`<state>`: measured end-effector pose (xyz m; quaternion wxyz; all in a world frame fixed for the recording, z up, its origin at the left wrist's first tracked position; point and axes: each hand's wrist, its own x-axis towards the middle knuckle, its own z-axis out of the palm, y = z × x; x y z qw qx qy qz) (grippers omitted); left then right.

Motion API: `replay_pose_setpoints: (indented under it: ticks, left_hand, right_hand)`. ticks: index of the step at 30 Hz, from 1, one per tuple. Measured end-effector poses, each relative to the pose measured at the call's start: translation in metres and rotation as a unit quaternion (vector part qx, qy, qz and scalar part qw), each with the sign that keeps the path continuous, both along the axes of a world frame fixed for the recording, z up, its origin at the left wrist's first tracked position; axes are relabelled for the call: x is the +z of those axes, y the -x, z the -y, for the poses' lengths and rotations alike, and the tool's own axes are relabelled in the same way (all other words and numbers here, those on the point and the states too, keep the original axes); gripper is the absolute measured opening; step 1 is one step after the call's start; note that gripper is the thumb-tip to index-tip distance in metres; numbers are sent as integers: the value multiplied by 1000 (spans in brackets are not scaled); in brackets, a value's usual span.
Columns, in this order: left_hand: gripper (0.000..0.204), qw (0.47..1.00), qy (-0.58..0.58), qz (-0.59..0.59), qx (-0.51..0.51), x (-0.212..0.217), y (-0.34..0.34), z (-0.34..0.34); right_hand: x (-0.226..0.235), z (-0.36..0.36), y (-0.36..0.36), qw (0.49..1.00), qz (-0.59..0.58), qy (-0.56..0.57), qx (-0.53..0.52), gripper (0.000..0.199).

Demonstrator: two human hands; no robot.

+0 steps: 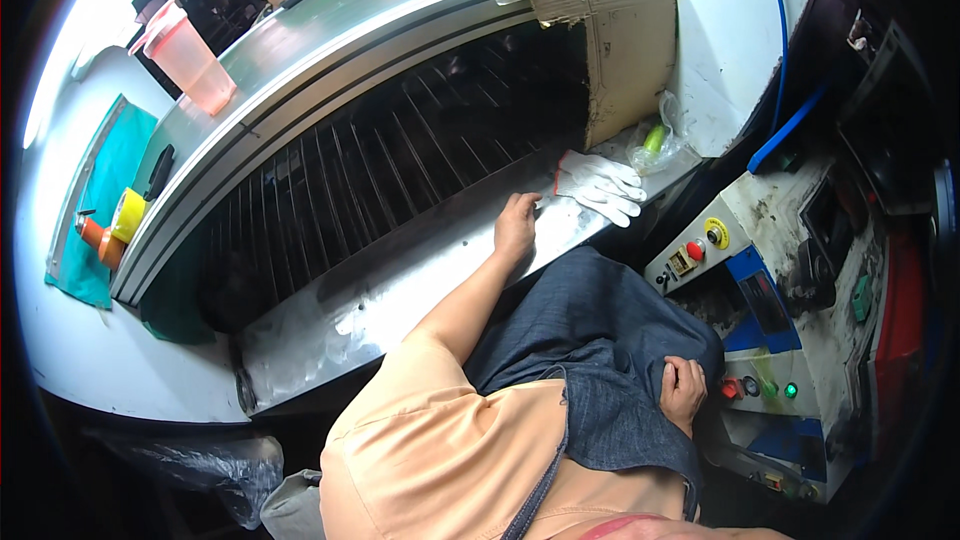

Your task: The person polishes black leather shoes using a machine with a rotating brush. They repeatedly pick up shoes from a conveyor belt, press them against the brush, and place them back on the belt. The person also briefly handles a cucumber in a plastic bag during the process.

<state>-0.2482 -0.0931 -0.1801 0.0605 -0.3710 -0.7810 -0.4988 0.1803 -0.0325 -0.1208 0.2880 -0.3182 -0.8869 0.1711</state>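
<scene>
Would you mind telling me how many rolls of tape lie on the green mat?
2: a yellow roll beside the black tool, and an orange roll just below it, both on the green mat. Others may be hidden.

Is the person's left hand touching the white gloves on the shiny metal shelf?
Apart. In the head view the left hand rests flat on the metal shelf, and a strip of bare metal shows between its fingertips and the white gloves.

We rest our left hand [516, 223] flat on the shiny steel ledge [400, 290] of the slatted machine, near a pair of white work gloves [600, 187]. Our right hand [683, 390] lies curled on our knee, just beside the grimy control panel's red and green buttons [757, 389].
</scene>
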Motion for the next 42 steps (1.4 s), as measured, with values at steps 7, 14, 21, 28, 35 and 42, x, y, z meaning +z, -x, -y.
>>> replay_pose_setpoints:
  ticks: [7, 14, 21, 28, 35, 42]
  left_hand:
    - [27, 1000, 5, -4, 2, 7, -4, 1]
    - [34, 1000, 16, -6, -1, 4, -2, 3]
    - [45, 1000, 4, 8, 5, 10, -6, 0]
    - [42, 1000, 10, 8, 3, 8, -5, 0]
    - [33, 1000, 5, 0, -4, 1, 3, 2]
    - [40, 986, -105, 128, 24, 8, 40, 21]
  right_hand:
    - [0, 0, 0, 1000, -7, 0, 2, 12]
    - [-1, 0, 0, 1000, -1, -1, -3, 12]
    - [-1, -1, 0, 1000, -3, -4, -1, 12]
    - [4, 1, 1, 1000, -5, -3, 3, 11]
    - [1, -1, 3, 1000, -6, -2, 7, 12]
    - [-3, 2, -2, 1000, 26, -14, -6, 14]
